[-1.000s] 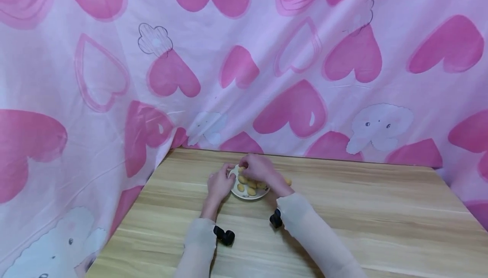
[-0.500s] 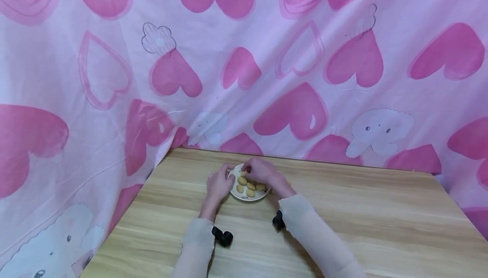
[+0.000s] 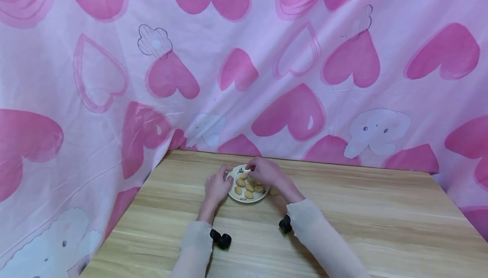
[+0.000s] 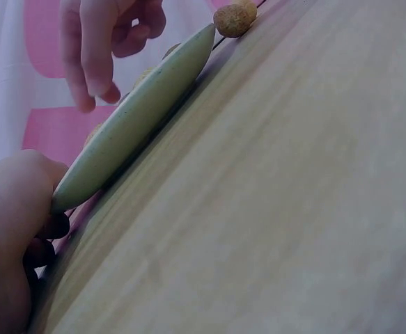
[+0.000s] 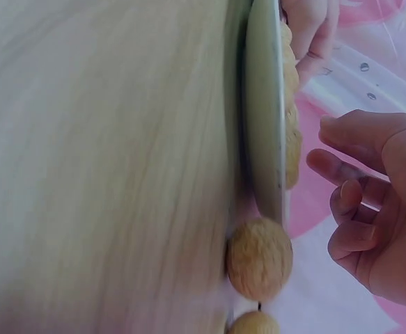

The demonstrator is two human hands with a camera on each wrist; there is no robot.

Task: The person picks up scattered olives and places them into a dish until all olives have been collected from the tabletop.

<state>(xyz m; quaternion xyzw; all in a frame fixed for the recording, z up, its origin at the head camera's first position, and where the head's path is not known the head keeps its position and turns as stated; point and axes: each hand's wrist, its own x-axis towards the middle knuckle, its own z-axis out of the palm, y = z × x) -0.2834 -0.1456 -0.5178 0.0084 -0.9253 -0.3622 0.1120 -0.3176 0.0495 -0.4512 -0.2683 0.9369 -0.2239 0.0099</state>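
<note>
My left hand grips the left rim of a small pale plate, thumb over the edge and fingers below it in the left wrist view. Several tan, oval walnuts lie in one layer on the plate, which has small dark printed figures. Over the plate's far right side hovers my right hand. Its fingers are loosely bent and apart, with nothing between them in the right wrist view. Just right of the plate, a rough-shelled walnut sits on the table, with another walnut beside it.
The wooden table stretches far to the right and toward me. Behind it and at the left hangs a pink cloth with hearts and white cartoon animals. Black wrist cameras sit on both sleeves.
My right hand has let go of a walnut at the plate's far side and drawn back to the right, uncovering it. The left hand keeps its grip on the rim.
</note>
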